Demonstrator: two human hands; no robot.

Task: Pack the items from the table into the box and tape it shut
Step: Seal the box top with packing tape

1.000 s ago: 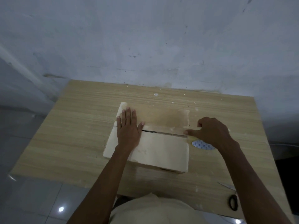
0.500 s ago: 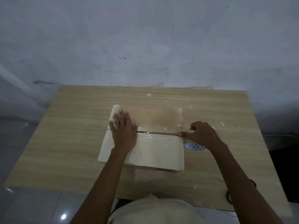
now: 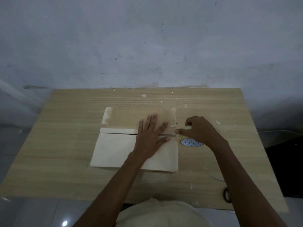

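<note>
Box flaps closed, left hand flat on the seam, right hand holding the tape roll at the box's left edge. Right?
Not quite. The head view shows the right hand with the tape roll at the right edge of the box, not the left. The left hand lies flat across the seam.

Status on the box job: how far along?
Done: box flaps are folded shut, no loose items on the table. In hand: left hand presses flat on the centre seam, right hand holds the tape roll at the box's right edge. Left: cut the tape; scissors lie untouched nearby.
</note>
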